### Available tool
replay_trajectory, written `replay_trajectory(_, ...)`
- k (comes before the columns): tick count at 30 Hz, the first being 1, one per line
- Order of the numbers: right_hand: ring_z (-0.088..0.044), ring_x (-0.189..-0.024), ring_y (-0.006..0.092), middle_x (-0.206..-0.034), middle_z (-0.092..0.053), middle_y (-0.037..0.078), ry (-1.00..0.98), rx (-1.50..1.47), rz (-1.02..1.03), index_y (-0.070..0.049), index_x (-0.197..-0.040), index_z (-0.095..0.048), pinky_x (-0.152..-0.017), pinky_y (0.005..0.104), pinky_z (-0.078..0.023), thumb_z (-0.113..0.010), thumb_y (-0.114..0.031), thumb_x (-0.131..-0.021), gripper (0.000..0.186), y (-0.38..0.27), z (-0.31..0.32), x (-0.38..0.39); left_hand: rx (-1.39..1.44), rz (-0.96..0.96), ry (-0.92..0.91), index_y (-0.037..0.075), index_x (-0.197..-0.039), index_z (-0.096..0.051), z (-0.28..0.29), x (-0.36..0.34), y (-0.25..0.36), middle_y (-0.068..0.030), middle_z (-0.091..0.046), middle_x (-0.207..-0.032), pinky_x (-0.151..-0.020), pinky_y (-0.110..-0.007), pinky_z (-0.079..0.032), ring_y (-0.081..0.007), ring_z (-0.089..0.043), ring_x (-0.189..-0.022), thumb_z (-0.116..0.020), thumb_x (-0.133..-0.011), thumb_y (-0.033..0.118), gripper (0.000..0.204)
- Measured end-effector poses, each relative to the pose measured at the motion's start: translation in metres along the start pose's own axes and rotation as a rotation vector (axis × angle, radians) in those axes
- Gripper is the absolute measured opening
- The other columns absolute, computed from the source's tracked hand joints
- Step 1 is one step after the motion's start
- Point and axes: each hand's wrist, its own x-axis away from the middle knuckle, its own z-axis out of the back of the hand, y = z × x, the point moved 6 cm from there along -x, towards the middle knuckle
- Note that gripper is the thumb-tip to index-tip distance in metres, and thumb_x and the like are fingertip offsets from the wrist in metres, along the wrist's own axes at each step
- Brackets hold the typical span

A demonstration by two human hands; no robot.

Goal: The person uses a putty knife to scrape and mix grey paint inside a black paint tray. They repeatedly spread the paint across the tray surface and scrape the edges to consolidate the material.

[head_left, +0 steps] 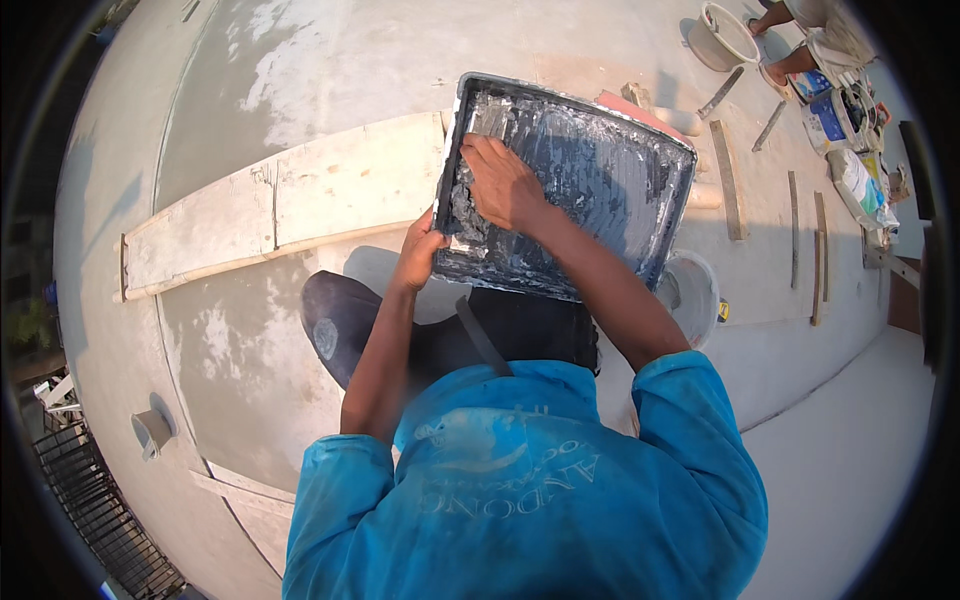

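Observation:
A black rectangular plastic tray [610,190], its inside smeared with grey and white paste, is tilted above my lap. My left hand [418,255] grips its left wall near the lower corner, thumb toward the inside. Inside the tray, close to that same wall, is my right hand [507,188] with fingers bent and pressed together against the paste. Whatever those fingers may hold is hidden. Thicker grey paste [462,212] lies along the left side, beneath and beside my right hand.
A long pale board [350,185] stretches left from the tray. One bucket [690,295] stands beside my right forearm, another [722,42] at the far right near a person's legs [800,40]. Wooden strips [730,180] and a white bag [858,185] lie right; a small bucket [152,430] sits left.

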Motion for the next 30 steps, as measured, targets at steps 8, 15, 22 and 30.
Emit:
replay_trajectory(8,-0.054,-0.119,0.0315,-0.125,-0.056,0.015,-0.240,-0.127,0.067,0.004,-0.119,-0.060,-0.097,0.0393,-0.050,-0.063,-0.004,-0.081,0.039,-0.016,0.003,0.041,0.017,0.024,-0.023,0.001,-0.150,-0.043,-0.009,-0.007,0.014,-0.0035,-0.061,-0.121,-0.095,-0.025,-0.042,-0.0113,-0.055,-0.105,-0.052,-0.078,0.013,0.073)
replay_trajectory(15,-0.048,-0.129,0.0313,-0.139,-0.052,0.019,0.161,0.582,0.190,0.005,-0.125,-0.061,-0.107,0.0418,-0.043,-0.058,-0.015,-0.088,0.042,0.025,0.028,-0.023,-0.052,0.040,-0.059,0.001,-0.154,-0.037,-0.016,-0.010,0.026,-0.0063,-0.059,-0.133,-0.102,-0.026,-0.040,-0.0129,-0.054,-0.116,-0.049,-0.079,0.007,0.077)
replay_trajectory(22,-0.046,-0.130,0.0351,-0.134,-0.052,0.022,-0.252,0.328,-0.245,0.006,-0.135,-0.053,-0.109,0.0451,-0.038,-0.052,-0.010,-0.092,0.046,0.024,0.042,-0.030,-0.013,-0.003,0.003,0.002,-0.156,-0.035,-0.016,-0.006,0.030,-0.0087,-0.057,-0.138,-0.103,-0.027,-0.041,-0.0138,-0.055,-0.119,-0.046,-0.079,0.002,0.077)
replay_trajectory(30,-0.046,-0.119,0.0431,-0.127,-0.050,0.027,0.425,0.097,-0.425,0.006,-0.137,-0.043,-0.103,0.0500,-0.040,-0.059,-0.002,-0.087,0.052,0.045,0.010,-0.029,-0.038,0.029,-0.044,0.001,-0.152,-0.042,-0.011,-0.008,0.020,-0.0047,-0.063,-0.123,-0.092,-0.025,-0.045,-0.0095,-0.058,-0.102,-0.046,-0.080,0.003,0.072)
